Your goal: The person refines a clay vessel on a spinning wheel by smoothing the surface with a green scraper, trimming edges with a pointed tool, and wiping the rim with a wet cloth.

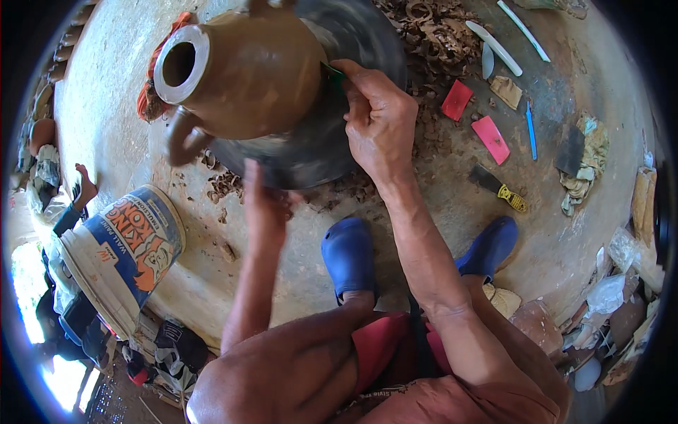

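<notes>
A brown clay jar [261, 78] with a pale rim, a wide mouth and a looped handle stands on a dark round potter's wheel [321, 159]. My right hand [381, 116] is closed, pinching a thin green piece [335, 73] against the lower right side of the jar. Most of that piece is hidden by the fingers. Beside the wheel's near edge, below the handle, my left hand [267, 212] is smeared by motion, and its fingers do not show clearly.
Clay shavings [441, 39] pile up right of the wheel. Further right lie a red plastic piece [458, 99], a pink one [491, 140], a blue tool [531, 134], a yellow-handled scraper [512, 198] and a cloth [592, 155]. A paint bucket [169, 212] stands at the left.
</notes>
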Available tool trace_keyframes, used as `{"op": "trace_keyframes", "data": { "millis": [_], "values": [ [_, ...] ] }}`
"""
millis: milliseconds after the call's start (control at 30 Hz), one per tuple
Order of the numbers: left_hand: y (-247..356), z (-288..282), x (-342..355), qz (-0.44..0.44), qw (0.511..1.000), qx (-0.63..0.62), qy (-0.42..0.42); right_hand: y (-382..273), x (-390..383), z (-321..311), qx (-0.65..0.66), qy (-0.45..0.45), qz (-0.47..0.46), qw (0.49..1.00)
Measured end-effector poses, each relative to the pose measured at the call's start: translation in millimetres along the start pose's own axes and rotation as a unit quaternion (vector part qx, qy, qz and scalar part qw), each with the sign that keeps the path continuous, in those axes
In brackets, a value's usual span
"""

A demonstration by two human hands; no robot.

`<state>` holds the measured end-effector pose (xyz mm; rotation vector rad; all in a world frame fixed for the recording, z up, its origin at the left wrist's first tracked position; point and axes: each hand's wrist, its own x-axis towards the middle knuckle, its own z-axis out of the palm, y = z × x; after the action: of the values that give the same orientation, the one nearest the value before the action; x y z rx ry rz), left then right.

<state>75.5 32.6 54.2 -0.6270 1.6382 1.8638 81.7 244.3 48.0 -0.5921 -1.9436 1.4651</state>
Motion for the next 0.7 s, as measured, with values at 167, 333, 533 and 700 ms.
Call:
{"op": "trace_keyframes", "data": {
  "millis": [167,333,533,700],
  "values": [
    [67.9,-61.5,92.6,0.254,0.937,0.241,0.005,-14.9,-2.9,9.5,0.004,0.002,-0.008,1.000],
    [-24.3,-9.7,27.8,0.059,0.995,-0.065,0.055,-1.9,-7.3,3.8,0.016,0.017,0.008,1.000],
    [-35.8,5.0,-35.3,-0.167,0.982,0.040,-0.082,-0.9,-5.8,8.2,0.026,0.010,-0.003,1.000],
    [52.4,-60.5,68.9,0.051,0.998,0.015,0.039,-7.5,-2.7,8.6,0.005,-0.005,0.002,1.000]
  ]
}}
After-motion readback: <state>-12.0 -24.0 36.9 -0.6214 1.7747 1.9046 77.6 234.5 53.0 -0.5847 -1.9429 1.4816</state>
